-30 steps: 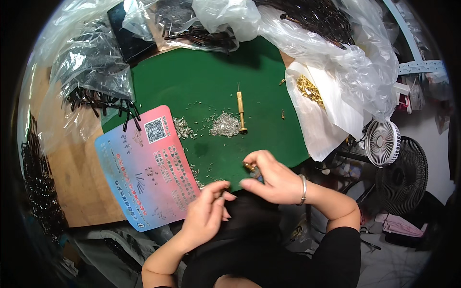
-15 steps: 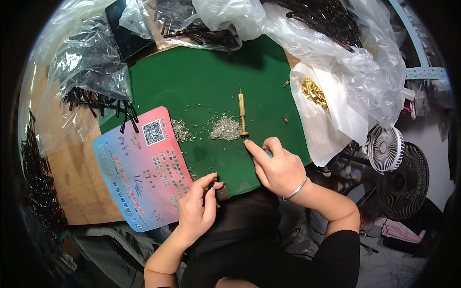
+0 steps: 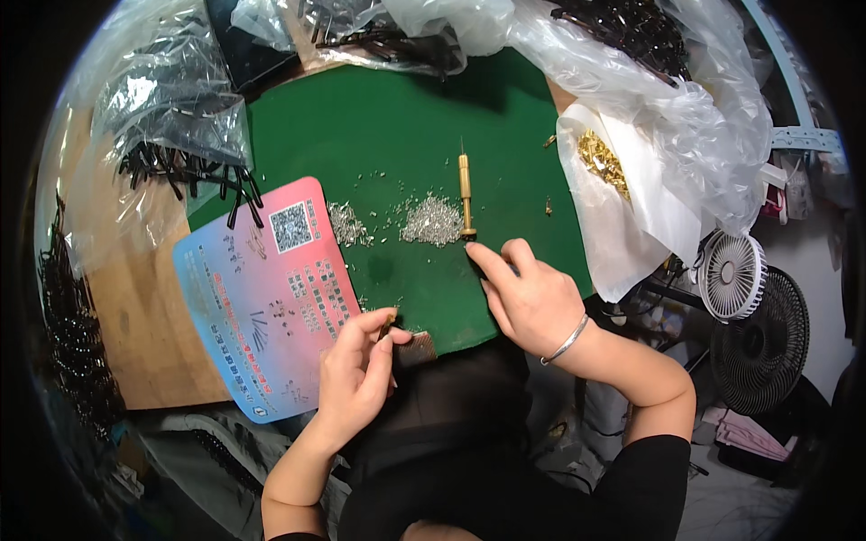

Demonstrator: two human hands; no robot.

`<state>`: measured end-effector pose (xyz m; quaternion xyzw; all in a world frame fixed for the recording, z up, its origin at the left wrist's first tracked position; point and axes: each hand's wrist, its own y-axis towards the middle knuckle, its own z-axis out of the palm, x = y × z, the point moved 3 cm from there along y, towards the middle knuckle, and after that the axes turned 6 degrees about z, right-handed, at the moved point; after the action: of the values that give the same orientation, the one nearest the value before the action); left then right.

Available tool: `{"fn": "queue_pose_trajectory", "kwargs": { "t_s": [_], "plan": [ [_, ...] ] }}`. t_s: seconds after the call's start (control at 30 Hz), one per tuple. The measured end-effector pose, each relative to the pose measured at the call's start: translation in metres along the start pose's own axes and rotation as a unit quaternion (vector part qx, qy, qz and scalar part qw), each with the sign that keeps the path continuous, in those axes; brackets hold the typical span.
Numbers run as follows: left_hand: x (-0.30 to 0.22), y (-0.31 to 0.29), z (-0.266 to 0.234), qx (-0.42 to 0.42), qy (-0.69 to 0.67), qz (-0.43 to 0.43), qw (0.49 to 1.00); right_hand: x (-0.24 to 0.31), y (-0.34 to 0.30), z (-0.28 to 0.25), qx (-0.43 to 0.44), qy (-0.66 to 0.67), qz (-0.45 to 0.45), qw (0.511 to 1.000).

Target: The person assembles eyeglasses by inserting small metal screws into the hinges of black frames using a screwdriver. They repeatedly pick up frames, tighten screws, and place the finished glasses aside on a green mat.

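Note:
My left hand (image 3: 359, 370) is at the near edge of the green mat (image 3: 298, 117), its thumb and forefinger pinched on a small gold-coloured part (image 3: 390, 319). The fingers hide most of that part. Beside them, at the mat's edge, is a greyish ridged piece (image 3: 418, 348). My right hand (image 3: 539, 302) has its forefinger stretched out, the tip at the dark end of a brass precision screwdriver (image 3: 465, 194). The other fingers are partly curled, with the palm side hidden. The screwdriver's thin blade points away from me. Left of it is a heap of tiny silver screws (image 3: 431, 221).
A pink-and-blue printed sheet (image 3: 271, 325) covers the mat's left part, with more small screws (image 3: 347, 224) along its edge. Gold pieces (image 3: 602, 162) lie on white wrapping at right. Plastic bags (image 3: 176, 99) with black rods line the back; fans (image 3: 732, 275) stand at right.
The whole view has shifted slightly, so the mat sits higher. My left hand has moved a little left relative to the ridged piece; the right forefinger stays at the screwdriver's end.

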<state>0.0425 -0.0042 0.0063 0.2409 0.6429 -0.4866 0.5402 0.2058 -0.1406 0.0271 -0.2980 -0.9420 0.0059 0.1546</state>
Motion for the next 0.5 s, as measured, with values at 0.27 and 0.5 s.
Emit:
{"fn": "queue_pose_trajectory", "kwargs": {
  "t_s": [0.27, 0.5],
  "plan": [
    [0.005, -0.001, 0.002, -0.038, 0.107, 0.093, 0.989, 0.012, 0.000, -0.005, 0.094, 0.122, 0.018, 0.988],
    [0.002, -0.001, 0.014, -0.126, 0.258, 0.223, 0.932, 0.052, -0.001, 0.003, 0.274, 0.294, -0.003, 0.915]
  ]
}}
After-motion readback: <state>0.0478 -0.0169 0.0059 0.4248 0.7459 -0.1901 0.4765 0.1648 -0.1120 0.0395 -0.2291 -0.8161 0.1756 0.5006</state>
